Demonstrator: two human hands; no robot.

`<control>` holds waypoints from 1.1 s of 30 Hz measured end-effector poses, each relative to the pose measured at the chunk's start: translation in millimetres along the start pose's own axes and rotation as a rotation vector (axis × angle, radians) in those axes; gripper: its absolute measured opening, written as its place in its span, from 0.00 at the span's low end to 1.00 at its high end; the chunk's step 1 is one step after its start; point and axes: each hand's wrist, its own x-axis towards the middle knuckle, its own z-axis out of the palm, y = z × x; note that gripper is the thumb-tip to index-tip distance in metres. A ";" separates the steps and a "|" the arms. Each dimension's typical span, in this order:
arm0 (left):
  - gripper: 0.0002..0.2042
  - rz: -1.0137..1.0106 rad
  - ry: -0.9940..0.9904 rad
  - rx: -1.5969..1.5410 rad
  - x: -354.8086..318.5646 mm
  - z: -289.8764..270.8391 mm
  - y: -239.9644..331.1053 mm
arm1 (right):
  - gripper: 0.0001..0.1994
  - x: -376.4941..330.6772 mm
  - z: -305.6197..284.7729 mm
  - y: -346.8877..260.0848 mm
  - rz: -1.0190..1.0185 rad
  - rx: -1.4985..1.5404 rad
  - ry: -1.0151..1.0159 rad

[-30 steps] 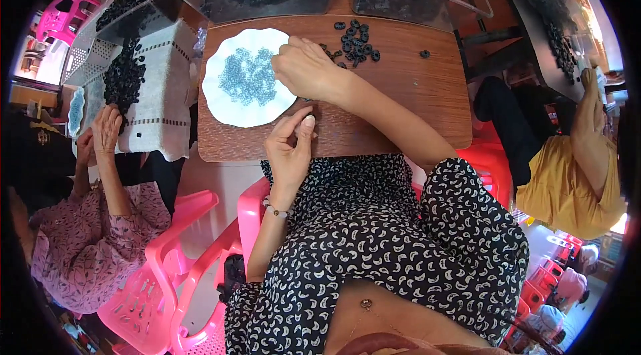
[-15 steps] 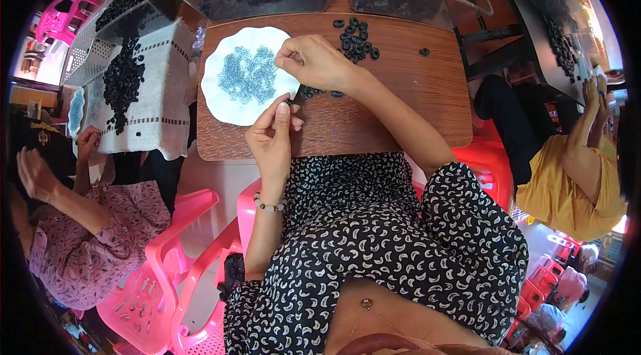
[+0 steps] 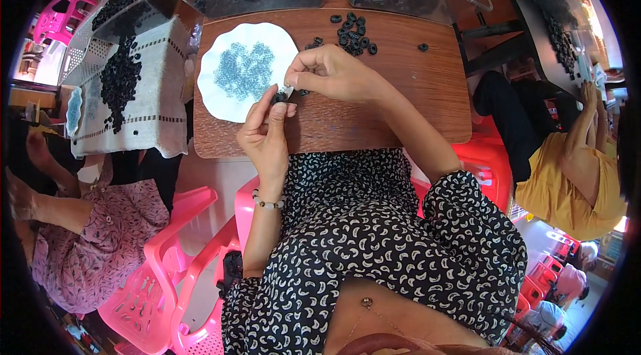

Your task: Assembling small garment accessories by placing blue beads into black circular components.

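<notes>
Inspector: Status of hands?
Assessor: Left hand [image 3: 267,131] and right hand [image 3: 330,74] pinch one small black rubber ring [image 3: 279,96] between fingertips. Loose black rings [image 3: 352,26] lie beyond the fingers, apparently unprocessed; white scalloped plate of blue pieces [image 3: 244,71] beside them.

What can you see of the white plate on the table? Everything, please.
The white plate is round with a wavy, scalloped rim, and looks like thin plastic or paper. It lies flat on the left part of the brown wooden table, just left of the person's hands. A loose heap of small bluish-grey pieces fills its middle; the rim is bare. The left hand overlaps its lower right edge; whether it touches cannot be told.
</notes>
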 end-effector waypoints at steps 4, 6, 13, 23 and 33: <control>0.15 -0.004 -0.016 0.004 -1.9 2.6 -1.0 | 0.11 -8.7 0.1 -7.2 0.020 0.001 0.020; 0.15 -0.006 -0.019 -0.003 -2.9 4.0 -2.0 | 0.11 -12.1 -1.6 -7.7 0.026 0.016 0.026; 0.15 -0.052 -0.057 -0.071 -5.7 7.7 -5.5 | 0.11 -22.5 -5.4 -13.0 0.095 -0.030 -0.016; 0.15 -0.078 -0.078 -0.080 -8.2 12.5 -10.0 | 0.12 -31.9 2.8 -6.8 0.041 -0.060 0.115; 0.15 -0.053 -0.070 -0.042 -11.6 21.0 -5.7 | 0.11 -43.9 3.7 -6.3 0.057 0.077 0.171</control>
